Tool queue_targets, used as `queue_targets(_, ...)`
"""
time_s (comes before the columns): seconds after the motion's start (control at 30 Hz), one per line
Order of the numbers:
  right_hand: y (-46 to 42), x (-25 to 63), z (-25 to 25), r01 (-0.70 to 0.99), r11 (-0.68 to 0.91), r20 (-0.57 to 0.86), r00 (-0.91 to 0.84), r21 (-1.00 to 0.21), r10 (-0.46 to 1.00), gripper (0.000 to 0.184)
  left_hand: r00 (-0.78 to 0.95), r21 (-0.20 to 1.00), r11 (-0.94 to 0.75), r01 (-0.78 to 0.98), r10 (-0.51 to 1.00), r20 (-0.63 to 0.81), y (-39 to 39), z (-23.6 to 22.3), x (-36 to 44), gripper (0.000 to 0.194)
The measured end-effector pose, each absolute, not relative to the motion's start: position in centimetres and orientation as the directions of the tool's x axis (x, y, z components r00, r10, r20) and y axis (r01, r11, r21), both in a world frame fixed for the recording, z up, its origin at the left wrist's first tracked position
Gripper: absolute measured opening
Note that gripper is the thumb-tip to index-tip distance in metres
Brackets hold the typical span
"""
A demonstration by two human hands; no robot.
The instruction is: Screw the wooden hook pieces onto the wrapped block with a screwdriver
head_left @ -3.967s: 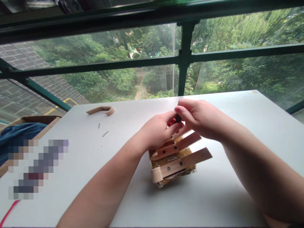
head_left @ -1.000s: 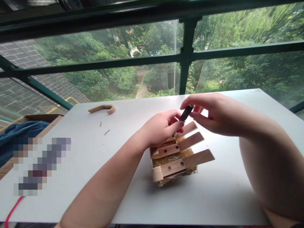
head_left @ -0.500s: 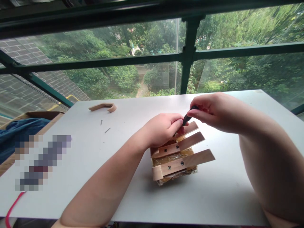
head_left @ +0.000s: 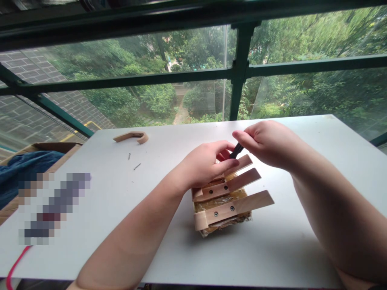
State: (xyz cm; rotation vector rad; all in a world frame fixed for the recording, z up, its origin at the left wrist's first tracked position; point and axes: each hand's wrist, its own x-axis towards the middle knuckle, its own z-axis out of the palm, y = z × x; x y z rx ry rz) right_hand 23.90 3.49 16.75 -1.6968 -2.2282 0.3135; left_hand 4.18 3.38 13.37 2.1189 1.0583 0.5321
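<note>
My right hand [head_left: 267, 141] is closed round the handle of a black screwdriver [head_left: 236, 151], which tilts down to the left. The thumb and fingers of my left hand [head_left: 205, 163] are around the screwdriver's lower end, over the rearmost wooden hook [head_left: 245, 161]. That hook lies across a tape-wrapped block [head_left: 222, 200], beside a middle hook [head_left: 246, 179] and a front hook [head_left: 255, 200]. Two dark screws each show in the front and middle hooks. My left hand hides the screwdriver's tip and most of the rear hook.
On the white table [head_left: 169, 237], a loose curved wooden hook [head_left: 130, 137] lies at the back left. Near it are two loose screws [head_left: 137, 166]. A blurred-out object [head_left: 57, 207] with a red cord [head_left: 16, 264] sits left, by a cardboard box [head_left: 57, 169] holding blue cloth. Windows rise behind.
My right hand has turned about the screwdriver handle, its thumb now further left and up. My left fingers have loosened and spread a little. The block and hooks have stayed put.
</note>
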Motion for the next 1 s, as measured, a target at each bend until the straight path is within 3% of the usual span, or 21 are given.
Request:
queue_targets(0.13,3.5,23.6,16.3,0.876,0.308,0.176,-0.260,-0.371,0.950,0.052,0.542,0.755,-0.383,0.533,0.839,0.043,3.4,13.1,4.1,0.024)
queue_targets(0.3,3.0,24.5,16.6,0.734,0.543,0.239,-0.488,-0.409,0.839,0.020,0.537,0.719,-0.394,0.573,0.843,0.033,3.3,13.4,4.1,0.021)
queue_targets(0.43,3.2,26.0,16.9,0.658,0.639,0.326,-0.549,-0.399,0.769,0.026,0.549,0.713,-0.385,0.586,0.836,0.000,3.2,13.7,4.2,0.020)
queue_targets(0.83,3.5,27.0,17.6,0.784,0.513,0.200,-0.473,-0.350,0.858,0.020,0.592,0.673,-0.451,0.586,0.806,0.024,3.3,14.0,4.5,0.029)
queue_targets(1.0,3.5,26.9,17.7,0.813,0.468,0.142,-0.448,-0.345,0.883,0.032,0.634,0.698,-0.471,0.539,0.773,0.032,3.3,14.1,4.4,0.033)
